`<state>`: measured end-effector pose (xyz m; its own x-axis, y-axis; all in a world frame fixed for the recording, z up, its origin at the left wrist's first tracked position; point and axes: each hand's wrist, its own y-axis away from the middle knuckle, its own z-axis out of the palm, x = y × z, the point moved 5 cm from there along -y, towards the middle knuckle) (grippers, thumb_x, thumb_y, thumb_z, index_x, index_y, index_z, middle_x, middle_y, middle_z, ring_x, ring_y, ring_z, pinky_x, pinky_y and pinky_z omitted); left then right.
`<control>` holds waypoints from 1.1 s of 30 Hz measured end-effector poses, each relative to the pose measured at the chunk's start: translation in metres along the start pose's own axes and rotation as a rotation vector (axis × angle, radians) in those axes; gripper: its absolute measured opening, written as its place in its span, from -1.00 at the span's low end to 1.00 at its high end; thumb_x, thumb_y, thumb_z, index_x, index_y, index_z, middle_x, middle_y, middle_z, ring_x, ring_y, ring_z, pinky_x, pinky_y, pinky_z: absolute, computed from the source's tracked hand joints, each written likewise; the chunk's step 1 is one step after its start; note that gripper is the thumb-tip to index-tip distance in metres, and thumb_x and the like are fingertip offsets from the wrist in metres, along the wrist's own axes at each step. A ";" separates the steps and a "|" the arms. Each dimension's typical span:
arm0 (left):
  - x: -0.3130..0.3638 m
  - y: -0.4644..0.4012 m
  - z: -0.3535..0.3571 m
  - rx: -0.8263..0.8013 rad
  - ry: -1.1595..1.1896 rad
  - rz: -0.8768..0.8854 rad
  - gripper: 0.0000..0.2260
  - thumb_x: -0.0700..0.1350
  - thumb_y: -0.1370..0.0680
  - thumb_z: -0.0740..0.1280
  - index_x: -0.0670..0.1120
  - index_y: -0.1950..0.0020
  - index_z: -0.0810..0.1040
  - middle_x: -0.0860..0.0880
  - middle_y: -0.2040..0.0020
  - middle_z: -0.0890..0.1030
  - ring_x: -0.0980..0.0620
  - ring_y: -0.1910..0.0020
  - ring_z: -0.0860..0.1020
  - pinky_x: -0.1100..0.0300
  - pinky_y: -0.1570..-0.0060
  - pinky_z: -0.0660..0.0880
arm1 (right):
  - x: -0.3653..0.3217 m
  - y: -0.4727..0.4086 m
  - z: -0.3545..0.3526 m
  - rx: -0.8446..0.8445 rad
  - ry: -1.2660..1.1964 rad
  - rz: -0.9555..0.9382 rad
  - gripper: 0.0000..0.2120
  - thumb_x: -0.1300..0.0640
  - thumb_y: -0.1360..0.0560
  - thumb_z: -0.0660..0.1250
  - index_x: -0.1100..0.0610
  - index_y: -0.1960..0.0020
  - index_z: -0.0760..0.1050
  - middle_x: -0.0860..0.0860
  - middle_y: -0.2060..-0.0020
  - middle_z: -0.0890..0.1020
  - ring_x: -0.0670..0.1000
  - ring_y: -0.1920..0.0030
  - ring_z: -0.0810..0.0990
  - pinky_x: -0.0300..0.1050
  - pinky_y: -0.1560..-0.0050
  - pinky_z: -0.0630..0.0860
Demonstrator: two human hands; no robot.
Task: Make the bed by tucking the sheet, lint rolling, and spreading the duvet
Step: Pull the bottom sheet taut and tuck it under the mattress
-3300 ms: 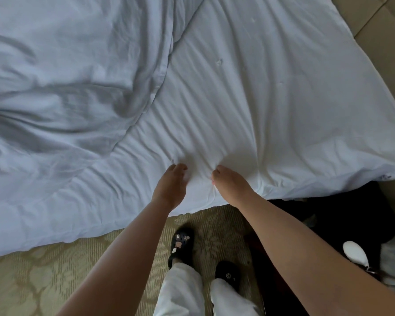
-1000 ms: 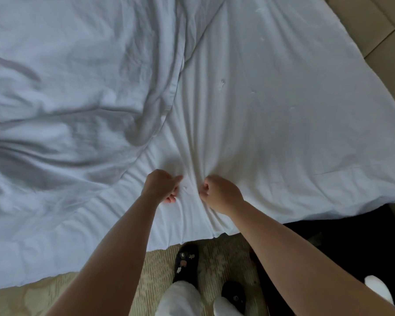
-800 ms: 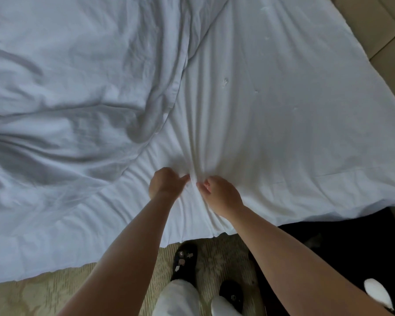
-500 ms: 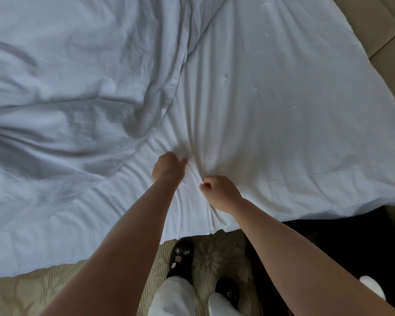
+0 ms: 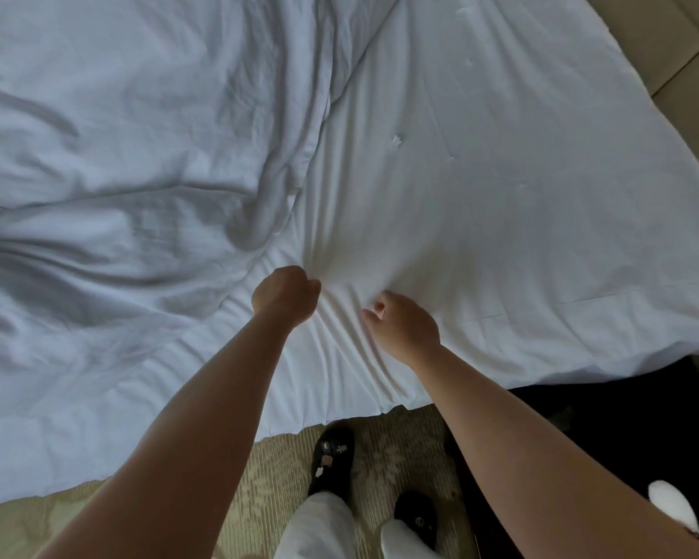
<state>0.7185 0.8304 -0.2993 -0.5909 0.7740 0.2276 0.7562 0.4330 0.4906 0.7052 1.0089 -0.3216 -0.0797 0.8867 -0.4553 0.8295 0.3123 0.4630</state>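
Hands gather the duvet near its edge

Fingers of the left hand [image 5: 285, 294] are curled into a fist that pinches a fold of the duvet [image 5: 481, 203]; those of the right hand [image 5: 404, 322] are bent, thumb and forefinger nipping the cloth just beside it. Half a second ago the two fists sat closer, and a second ago nearly touched; now the left has reached further up the bed while the right holds its place, so creases fan out from between them. My reading: the person is working hand over hand, drawing the duvet toward its near edge, and the spreading step is under way but far from done; a bunched grey-lit mass [image 5: 118, 175] still lies heaped on the left, its rolled border [image 5: 255, 223] just beyond the left knuckles. Outward, the duvet's hem overhangs the bed and drops to the carpet [image 5: 283, 470]; it hangs lower on the left than on the right. Feet in dark slippers [image 5: 331, 461] stand close under that hem; a dark gap [image 5: 622, 417] opens at right, leaving room to step sideways.
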 end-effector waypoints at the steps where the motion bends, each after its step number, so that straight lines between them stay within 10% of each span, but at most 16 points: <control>1: 0.001 0.000 -0.002 0.001 -0.011 0.009 -0.78 -0.10 -0.56 0.13 -0.13 0.26 0.36 -0.10 0.13 0.50 -0.09 0.15 0.46 0.15 0.17 0.35 | -0.003 0.000 0.001 0.010 0.057 -0.037 -0.71 -0.07 -0.56 0.20 0.15 -0.10 0.40 0.04 -0.03 0.50 0.09 -0.04 0.50 -0.11 0.07 0.38; 5: 0.001 0.001 0.009 -0.013 0.016 -0.048 -0.85 -0.11 -0.57 0.13 -0.12 0.11 0.43 -0.14 -0.01 0.56 -0.15 -0.01 0.52 0.15 0.13 0.34 | -0.013 0.002 0.012 -0.026 0.243 -0.153 -0.64 -0.08 -0.53 0.26 0.19 -0.13 0.38 0.08 0.00 0.46 0.13 -0.02 0.51 -0.08 0.08 0.40; 11: -0.023 0.011 0.031 0.051 0.112 -0.103 -0.72 0.04 -0.62 0.15 -0.15 -0.05 0.49 -0.16 -0.05 0.59 -0.19 -0.06 0.54 0.08 0.08 0.41 | -0.009 0.002 0.016 -0.164 0.196 -0.152 -0.63 0.10 -0.63 0.10 0.10 0.35 0.20 -0.02 0.39 0.33 0.07 0.23 0.43 -0.13 0.20 0.31; 18: -0.041 0.041 0.049 0.008 0.046 -0.091 -0.54 0.29 -0.49 0.29 -0.13 0.12 0.47 -0.04 0.13 0.58 -0.06 0.09 0.57 0.15 0.24 0.40 | 0.003 0.014 0.022 -0.091 -0.055 -0.033 -0.67 0.10 -0.66 -0.01 0.04 0.29 0.16 -0.07 0.33 0.30 -0.10 0.32 0.30 -0.18 0.15 0.24; 26: -0.021 0.054 0.058 -0.029 0.222 -0.201 -0.87 -0.26 -0.51 0.18 -0.17 0.21 0.46 -0.13 0.14 0.55 -0.16 0.03 0.57 0.14 0.20 0.41 | -0.001 0.015 0.024 -0.081 0.017 -0.026 -0.75 0.08 -0.66 0.00 0.17 0.07 0.35 -0.05 0.33 0.33 0.01 0.19 0.40 -0.15 0.16 0.28; 33: -0.023 0.066 0.038 0.033 0.169 -0.071 -0.75 -0.22 -0.46 0.18 -0.14 0.42 0.24 -0.05 0.43 0.33 -0.04 0.39 0.35 0.21 0.48 0.16 | -0.001 0.021 0.016 -0.019 0.117 -0.075 -0.74 0.10 -0.66 -0.02 0.22 -0.11 0.37 -0.05 0.32 0.34 0.03 0.21 0.42 -0.12 0.19 0.31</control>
<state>0.7930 0.8584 -0.3042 -0.6798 0.6537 0.3326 0.7181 0.5011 0.4829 0.7313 1.0091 -0.3241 -0.2054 0.8941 -0.3979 0.8086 0.3841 0.4456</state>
